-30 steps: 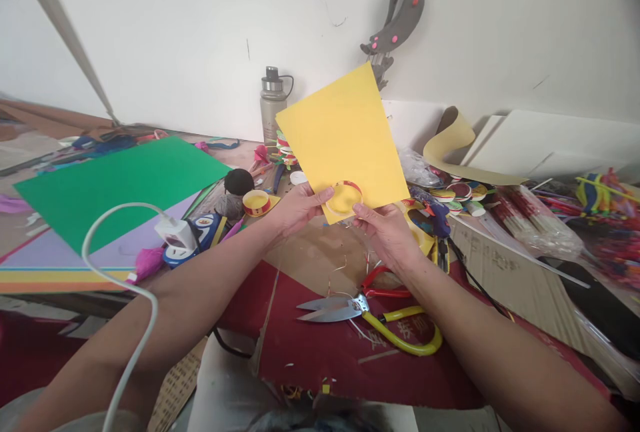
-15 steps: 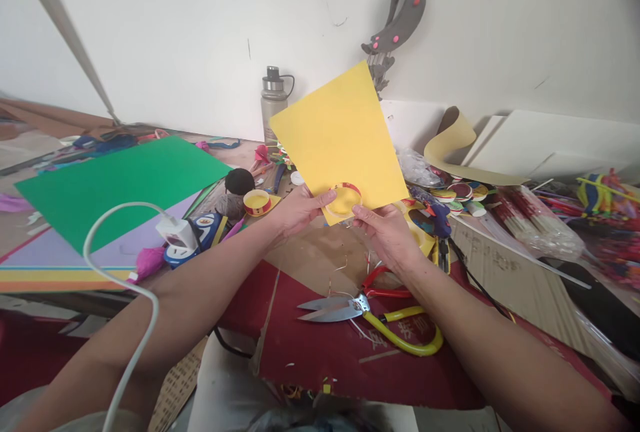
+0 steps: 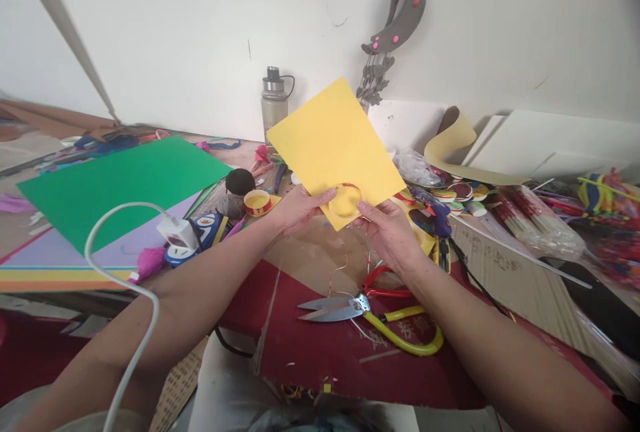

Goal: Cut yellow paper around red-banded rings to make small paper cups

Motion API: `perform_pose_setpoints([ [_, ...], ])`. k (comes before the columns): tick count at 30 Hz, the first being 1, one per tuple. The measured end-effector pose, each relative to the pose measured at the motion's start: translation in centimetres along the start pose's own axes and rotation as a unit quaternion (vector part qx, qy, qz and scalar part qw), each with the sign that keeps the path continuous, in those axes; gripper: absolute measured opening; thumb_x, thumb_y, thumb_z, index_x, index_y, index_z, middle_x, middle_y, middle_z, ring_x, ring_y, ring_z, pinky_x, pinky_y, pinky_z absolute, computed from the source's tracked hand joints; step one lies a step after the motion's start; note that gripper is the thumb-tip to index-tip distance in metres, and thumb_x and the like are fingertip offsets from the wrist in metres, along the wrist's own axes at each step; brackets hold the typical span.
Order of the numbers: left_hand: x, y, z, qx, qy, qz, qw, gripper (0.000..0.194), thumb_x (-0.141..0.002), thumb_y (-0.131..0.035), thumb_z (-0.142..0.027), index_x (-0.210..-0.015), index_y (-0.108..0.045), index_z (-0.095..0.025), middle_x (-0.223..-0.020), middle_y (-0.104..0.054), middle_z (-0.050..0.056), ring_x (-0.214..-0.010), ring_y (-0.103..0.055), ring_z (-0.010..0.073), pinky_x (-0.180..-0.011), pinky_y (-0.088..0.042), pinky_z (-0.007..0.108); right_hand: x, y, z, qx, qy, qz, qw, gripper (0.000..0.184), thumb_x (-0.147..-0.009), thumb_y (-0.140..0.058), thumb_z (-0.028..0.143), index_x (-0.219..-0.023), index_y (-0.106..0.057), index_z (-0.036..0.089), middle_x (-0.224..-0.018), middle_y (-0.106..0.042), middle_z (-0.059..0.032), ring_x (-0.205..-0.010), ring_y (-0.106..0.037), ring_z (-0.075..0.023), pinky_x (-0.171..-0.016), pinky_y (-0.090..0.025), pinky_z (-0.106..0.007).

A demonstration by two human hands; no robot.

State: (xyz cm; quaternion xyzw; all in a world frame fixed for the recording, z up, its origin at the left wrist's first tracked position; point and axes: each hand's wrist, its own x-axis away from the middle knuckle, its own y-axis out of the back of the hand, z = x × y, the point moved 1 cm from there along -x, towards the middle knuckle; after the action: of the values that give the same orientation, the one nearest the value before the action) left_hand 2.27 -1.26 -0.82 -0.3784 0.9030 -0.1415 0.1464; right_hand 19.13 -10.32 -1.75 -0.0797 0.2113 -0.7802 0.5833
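Between my two hands a yellow sheet (image 3: 333,142) is held up above the table, one corner pointing down toward me. A thin ring (image 3: 345,185), yellow with red on its far side, rests against the sheet near that lower corner. My left hand (image 3: 300,209) pinches the sheet and the ring's left side, thumb on top. On the other side my right hand (image 3: 385,224) grips them the same way; the fingers of both hands are hidden behind the sheet. Below lie scissors (image 3: 345,307) with one red and one yellow handle, blades apart.
A red cardboard sheet (image 3: 320,359) lies under the scissors. To the left are a green sheet (image 3: 125,189), a power strip with a white charger (image 3: 177,235) and a red-yellow ring (image 3: 257,201). A bottle (image 3: 275,109) stands at the back. Craft supplies crowd the right.
The yellow sheet has tilted and its top corner has moved down and left. Its lower corner has shifted right, with the ring still on it. Both hands keep their grip.
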Motion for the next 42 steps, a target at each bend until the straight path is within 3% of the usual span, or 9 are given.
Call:
perform_pose_setpoints([
  [3,-0.2,0.2,0.0,-0.017,0.013,-0.027,0.999,0.064,-0.065,-0.096,-0.058,-0.105,-0.079,-0.012,-0.111,-0.081,0.015,-0.098,-0.076,0.0256,-0.088,-0.060,0.039,-0.2,0.1,0.3,-0.025,0.007,-0.020,0.999,0.045,-0.055,-0.103,0.036,-0.092,-0.079,0.024,-0.095,-0.082,0.0001,-0.076,-0.072,-0.0124,-0.059,-0.058,-0.020],
  [6,-0.4,0.6,0.0,-0.024,0.020,-0.065,0.997,0.070,-0.073,-0.079,-0.079,-0.086,-0.076,-0.010,-0.087,-0.078,0.013,-0.078,-0.074,0.0200,-0.071,-0.057,0.031,-0.4,0.3,0.6,-0.047,0.022,-0.049,0.997,0.043,-0.055,-0.103,0.032,-0.090,-0.079,0.023,-0.096,-0.082,0.0005,-0.072,-0.070,-0.0107,-0.059,-0.059,-0.020],
  [8,-0.5,0.8,0.0,-0.033,0.012,-0.089,0.995,0.070,-0.079,-0.073,-0.080,-0.081,-0.075,-0.010,-0.082,-0.075,0.012,-0.074,-0.072,0.0180,-0.067,-0.055,0.028,-0.6,0.5,0.7,-0.056,0.033,-0.063,0.996,0.042,-0.056,-0.102,0.031,-0.091,-0.079,0.024,-0.095,-0.082,0.0012,-0.070,-0.070,-0.0100,-0.059,-0.059,-0.019],
  [13,-0.5,0.9,0.1,-0.072,-0.013,-0.089,0.993,0.041,-0.081,-0.088,-0.050,-0.081,-0.073,-0.012,-0.077,-0.071,0.004,-0.066,-0.063,0.0098,-0.064,-0.049,0.023,-0.9,0.8,0.6,-0.060,0.049,-0.068,0.995,0.037,-0.060,-0.101,0.031,-0.086,-0.077,0.022,-0.092,-0.082,0.0010,-0.072,-0.071,-0.0100,-0.059,-0.059,-0.018],
  [18,-0.6,1.0,0.3,-0.079,0.004,-0.058,0.995,0.034,-0.072,-0.095,-0.035,-0.090,-0.076,-0.013,-0.077,-0.071,0.002,-0.069,-0.064,0.0101,-0.068,-0.049,0.024,-0.9,0.9,0.5,-0.079,0.028,-0.064,0.994,0.037,-0.058,-0.102,0.031,-0.082,-0.076,0.021,-0.084,-0.080,0.0028,-0.065,-0.068,-0.0082,-0.058,-0.060,-0.017],
  [25,-0.3,0.1,0.1,-0.023,0.001,0.030,0.999,0.053,-0.072,-0.092,-0.057,-0.102,-0.080,-0.015,-0.101,-0.078,0.009,-0.089,-0.072,0.0183,-0.080,-0.056,0.032,-0.7,0.9,0.6,-0.066,0.013,-0.038,0.997,0.040,-0.061,-0.102,0.030,-0.094,-0.080,0.023,-0.092,-0.082,0.0027,-0.070,-0.070,-0.0092,-0.060,-0.061,-0.018],
  [32,-0.6,0.4,0.1,-0.108,-0.002,-0.020,0.994,0.055,-0.065,-0.093,-0.064,-0.078,-0.074,-0.013,-0.075,-0.072,0.003,-0.069,-0.063,0.0112,-0.071,-0.050,0.027,-0.5,0.6,0.5,-0.060,0.018,-0.037,0.997,0.045,-0.054,-0.105,0.035,-0.090,-0.081,0.022,-0.092,-0.082,0.0038,-0.071,-0.070,-0.0082,-0.060,-0.060,-0.017],
  [36,-0.5,0.3,0.0,-0.122,-0.008,-0.032,0.992,0.059,-0.065,-0.090,-0.068,-0.076,-0.069,-0.014,-0.075,-0.069,0.003,-0.067,-0.060,0.0103,-0.070,-0.049,0.027,-0.8,0.8,0.9,-0.066,0.049,-0.055,0.995,0.042,-0.056,-0.104,0.035,-0.088,-0.078,0.023,-0.092,-0.081,0.0039,-0.072,-0.070,-0.0082,-0.059,-0.060,-0.017],
  [42,0.0,0.1,-0.3,-0.223,-0.038,-0.015,0.974,0.055,-0.086,-0.071,-0.069,-0.067,-0.060,-0.018,-0.068,-0.061,0.002,-0.062,-0.052,0.0114,-0.066,-0.043,0.028,-1.2,1.2,1.7,-0.083,0.079,-0.092,0.989,0.034,-0.062,-0.100,0.028,-0.084,-0.075,0.024,-0.082,-0.079,0.0047,-0.065,-0.067,-0.0087,-0.058,-0.059,-0.020],
])
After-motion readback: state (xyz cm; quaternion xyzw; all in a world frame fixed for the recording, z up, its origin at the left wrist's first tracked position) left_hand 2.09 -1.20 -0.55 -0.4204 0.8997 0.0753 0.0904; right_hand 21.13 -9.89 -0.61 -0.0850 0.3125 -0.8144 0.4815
